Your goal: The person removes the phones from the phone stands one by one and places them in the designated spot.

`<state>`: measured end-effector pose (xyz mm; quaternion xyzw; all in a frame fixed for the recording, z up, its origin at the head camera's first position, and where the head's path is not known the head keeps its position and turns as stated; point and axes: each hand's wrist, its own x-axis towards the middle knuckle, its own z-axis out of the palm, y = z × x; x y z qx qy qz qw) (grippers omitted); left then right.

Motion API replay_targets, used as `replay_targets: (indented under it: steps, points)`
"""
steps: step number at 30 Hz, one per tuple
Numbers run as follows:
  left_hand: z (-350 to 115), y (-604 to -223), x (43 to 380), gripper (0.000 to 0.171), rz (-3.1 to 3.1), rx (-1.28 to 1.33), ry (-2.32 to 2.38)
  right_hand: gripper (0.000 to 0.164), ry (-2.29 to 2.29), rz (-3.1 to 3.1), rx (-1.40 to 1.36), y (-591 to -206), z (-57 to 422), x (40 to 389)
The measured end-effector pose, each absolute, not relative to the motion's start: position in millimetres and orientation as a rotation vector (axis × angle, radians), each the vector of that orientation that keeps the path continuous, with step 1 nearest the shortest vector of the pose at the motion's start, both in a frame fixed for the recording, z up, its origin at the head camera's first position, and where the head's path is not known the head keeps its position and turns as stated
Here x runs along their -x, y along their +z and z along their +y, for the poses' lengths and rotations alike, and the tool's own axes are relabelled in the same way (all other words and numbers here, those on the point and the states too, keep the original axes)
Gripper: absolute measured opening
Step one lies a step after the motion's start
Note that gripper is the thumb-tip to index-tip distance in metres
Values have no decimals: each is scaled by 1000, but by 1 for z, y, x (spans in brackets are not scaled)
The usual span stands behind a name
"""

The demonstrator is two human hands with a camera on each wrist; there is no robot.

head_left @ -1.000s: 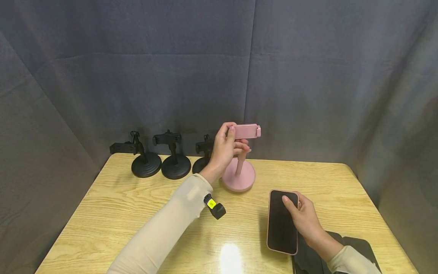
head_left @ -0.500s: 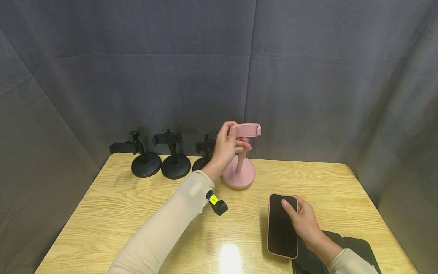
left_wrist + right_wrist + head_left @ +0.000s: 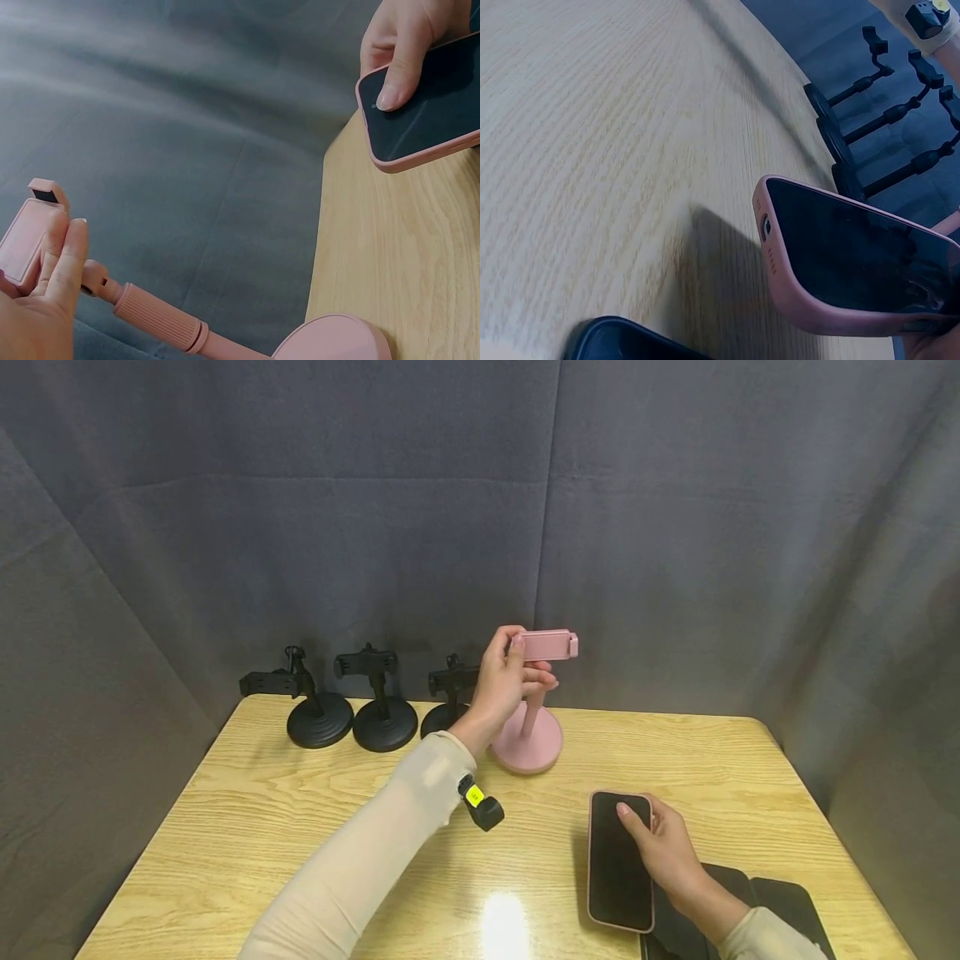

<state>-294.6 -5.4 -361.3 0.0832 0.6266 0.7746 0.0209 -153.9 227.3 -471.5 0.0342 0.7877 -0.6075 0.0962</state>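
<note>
A pink phone stand (image 3: 528, 742) with a round base stands near the table's back edge. My left hand (image 3: 504, 683) grips the left part of its clamp head, thumb on the front face. In the left wrist view the clamp (image 3: 27, 238), its hooked end and the ribbed post (image 3: 159, 315) show clearly. My right hand (image 3: 666, 847) holds a smartphone (image 3: 619, 868) in a pink case by its right edge, thumb over the dark screen. The phone hovers above the table, casting a shadow in the right wrist view, its charging port end (image 3: 766, 227) facing the camera.
Several things line the table: black phone stands (image 3: 386, 723) in a row at the back left, the closest one partly behind my left wrist. Dark flat phones (image 3: 795, 906) lie under my right forearm at the front right. A grey curtain (image 3: 420, 543) hangs behind the wooden table (image 3: 360, 810).
My left hand and the pink stand have shifted slightly right, the clamp with them. My right hand has lowered the phone a little toward the front of the table.
</note>
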Motion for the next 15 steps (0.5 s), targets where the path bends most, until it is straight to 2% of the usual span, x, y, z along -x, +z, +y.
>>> replay_targets:
  steps: [15]
  points:
    - [0, -363, 297, 28, 1924, -245, 2400, 44, -1748, 2378, -181, -479, 230, 151]
